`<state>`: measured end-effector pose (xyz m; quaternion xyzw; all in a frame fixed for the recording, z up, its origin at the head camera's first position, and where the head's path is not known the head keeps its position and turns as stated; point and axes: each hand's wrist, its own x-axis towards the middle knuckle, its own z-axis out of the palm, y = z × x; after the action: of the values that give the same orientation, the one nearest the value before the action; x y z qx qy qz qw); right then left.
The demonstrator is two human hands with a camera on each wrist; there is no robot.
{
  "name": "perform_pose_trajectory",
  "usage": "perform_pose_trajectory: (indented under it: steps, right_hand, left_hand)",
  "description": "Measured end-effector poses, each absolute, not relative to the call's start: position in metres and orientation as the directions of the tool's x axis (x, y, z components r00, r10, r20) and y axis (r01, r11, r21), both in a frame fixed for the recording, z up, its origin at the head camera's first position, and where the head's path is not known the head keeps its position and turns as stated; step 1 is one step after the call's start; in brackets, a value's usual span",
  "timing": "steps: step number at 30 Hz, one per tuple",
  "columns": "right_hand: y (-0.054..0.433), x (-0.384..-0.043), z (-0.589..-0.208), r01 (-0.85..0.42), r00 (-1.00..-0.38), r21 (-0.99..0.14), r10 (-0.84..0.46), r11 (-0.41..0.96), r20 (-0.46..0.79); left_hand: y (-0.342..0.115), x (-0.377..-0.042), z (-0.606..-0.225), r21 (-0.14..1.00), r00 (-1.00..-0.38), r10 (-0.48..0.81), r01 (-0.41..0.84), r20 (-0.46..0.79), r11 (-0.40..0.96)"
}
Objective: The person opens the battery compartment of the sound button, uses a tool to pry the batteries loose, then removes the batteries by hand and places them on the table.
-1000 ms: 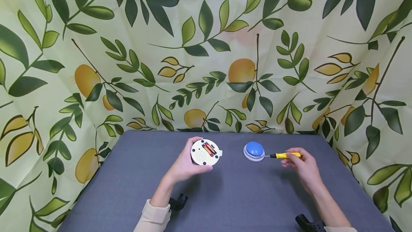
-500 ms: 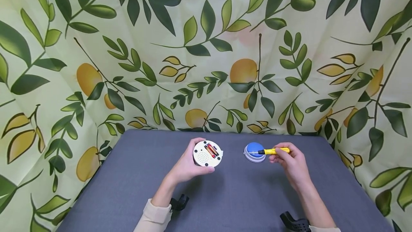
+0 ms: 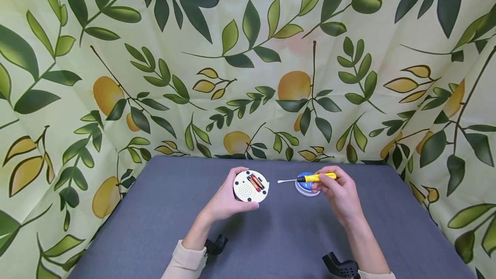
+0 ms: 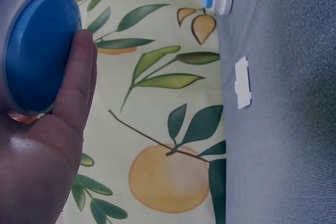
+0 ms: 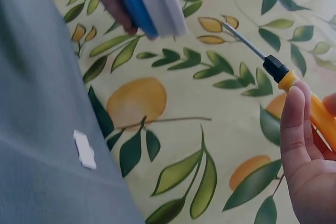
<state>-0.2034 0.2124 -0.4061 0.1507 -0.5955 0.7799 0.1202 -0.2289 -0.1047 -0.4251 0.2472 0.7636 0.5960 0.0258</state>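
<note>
My left hand (image 3: pixel 224 201) holds a round white push-button device (image 3: pixel 245 192) by its rim, above the table. Its underside faces the head camera, showing two red-and-black batteries (image 3: pixel 255 182) in an uncovered slot. The blue dome (image 4: pixel 42 51) of that device shows in the left wrist view. With thumb and fingers my right hand (image 3: pixel 342 197) grips a screwdriver (image 3: pixel 317 178) by its yellow handle. The metal tip points left, a short gap from the device. A second blue-domed button (image 3: pixel 308 193) sits on the table, partly hidden behind the screwdriver and right hand.
A small white plastic cover (image 4: pixel 242 83) lies on the grey-blue cloth of the table (image 3: pixel 174 227); it shows in both wrist views. A leaf-and-fruit patterned curtain (image 3: pixel 248 76) hangs behind and at both sides. Black mounts (image 3: pixel 217 244) sit on the wrists.
My right hand has moved left with the screwdriver, whose tip passed across the second button and is now close to the held device. The left hand stays nearly where it was.
</note>
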Motion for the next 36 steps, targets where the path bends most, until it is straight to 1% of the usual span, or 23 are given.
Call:
perform_pose_trajectory:
  steps: [6,13,19,26,36]
  right_hand:
    - [0.199,-0.199,-0.399,-0.391,-0.911,-0.875,-0.012,-0.286,0.411]
    - [0.191,-0.195,-0.394,-0.397,-0.906,-0.878,-0.04,-0.267,0.422]
    - [0.188,-0.195,-0.397,-0.372,-0.914,-0.898,-0.079,-0.235,0.399]
    - [0.185,-0.2,-0.405,-0.321,-0.928,-0.933,-0.143,-0.163,0.345]
    - [0.189,-0.2,-0.404,-0.3,-0.936,-0.943,-0.146,-0.141,0.32]
  left_hand:
    - [-0.105,-0.229,-0.425,0.928,-0.868,0.422,0.346,0.261,0.139]
    - [-0.103,-0.228,-0.424,0.932,-0.862,0.434,0.342,0.26,0.121]
    - [-0.103,-0.228,-0.423,0.932,-0.862,0.436,0.341,0.258,0.123]
    - [-0.104,-0.227,-0.423,0.93,-0.863,0.435,0.343,0.258,0.13]
    - [-0.102,-0.226,-0.424,0.927,-0.86,0.443,0.346,0.252,0.144]
